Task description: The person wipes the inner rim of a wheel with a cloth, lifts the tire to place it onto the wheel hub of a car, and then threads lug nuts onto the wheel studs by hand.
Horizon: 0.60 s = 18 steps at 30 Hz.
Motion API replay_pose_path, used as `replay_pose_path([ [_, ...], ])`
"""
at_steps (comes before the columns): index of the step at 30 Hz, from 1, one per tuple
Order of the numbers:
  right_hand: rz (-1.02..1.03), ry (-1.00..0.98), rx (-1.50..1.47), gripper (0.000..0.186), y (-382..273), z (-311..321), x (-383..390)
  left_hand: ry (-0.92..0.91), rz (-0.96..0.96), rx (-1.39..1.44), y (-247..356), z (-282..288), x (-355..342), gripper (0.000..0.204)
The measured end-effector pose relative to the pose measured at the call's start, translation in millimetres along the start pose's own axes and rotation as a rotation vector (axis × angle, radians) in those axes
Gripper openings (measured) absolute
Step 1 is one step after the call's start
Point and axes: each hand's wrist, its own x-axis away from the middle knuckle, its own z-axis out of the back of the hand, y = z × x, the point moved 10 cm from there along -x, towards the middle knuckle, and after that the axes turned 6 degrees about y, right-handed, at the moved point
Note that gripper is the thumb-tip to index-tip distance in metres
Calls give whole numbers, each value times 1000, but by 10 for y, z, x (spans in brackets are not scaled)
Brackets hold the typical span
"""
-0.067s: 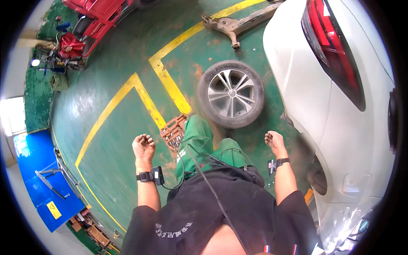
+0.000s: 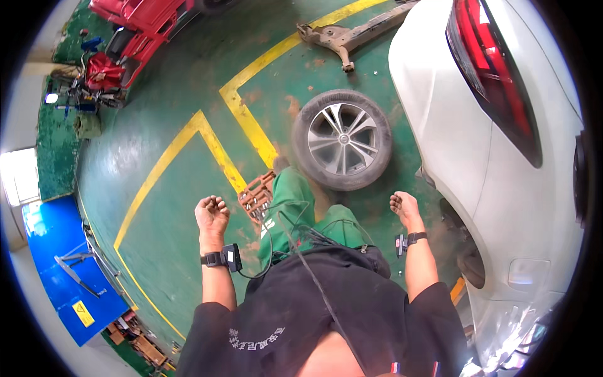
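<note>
My left hand (image 2: pixel 212 215) is held up in the air to the left of my green trousers (image 2: pixel 295 201). Its palm is turned up, the fingers loosely curled and apart, with nothing in them. On the other side, my right hand (image 2: pixel 406 210) hangs near the white car (image 2: pixel 496 207), also half curled and holding nothing. Each wrist wears a strap with a small device. A wheel with a tyre (image 2: pixel 342 139) lies flat on the floor in front of me. Beside my left leg is an orange-brown tool case (image 2: pixel 256 200) with sockets in it.
A dirty metal suspension part (image 2: pixel 342 43) lies beyond the wheel. The car's wheel arch (image 2: pixel 468 257) is at my right. A red three-wheeled vehicle (image 2: pixel 141 38) stands far left, and a blue lift-like panel (image 2: pixel 69 270) at left. Cables (image 2: pixel 314 276) run down my front.
</note>
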Motion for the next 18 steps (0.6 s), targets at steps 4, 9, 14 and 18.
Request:
replay_pose_path([
  [4,9,-32,-161,14,-139,-647,-354,-60,-9,-212,249,-1172,-545,10],
  [9,-73,-39,-330,14,145,-1638,-959,-176,65,-631,10,-2586,-1673,8],
  [14,-330,128,-539,17,1247,-2553,-1810,-392,229,-967,-707,-3477,-2382,12],
  [18,-359,296,-583,21,1826,-3202,-2645,-408,253,-1071,-809,-3514,-2790,14],
])
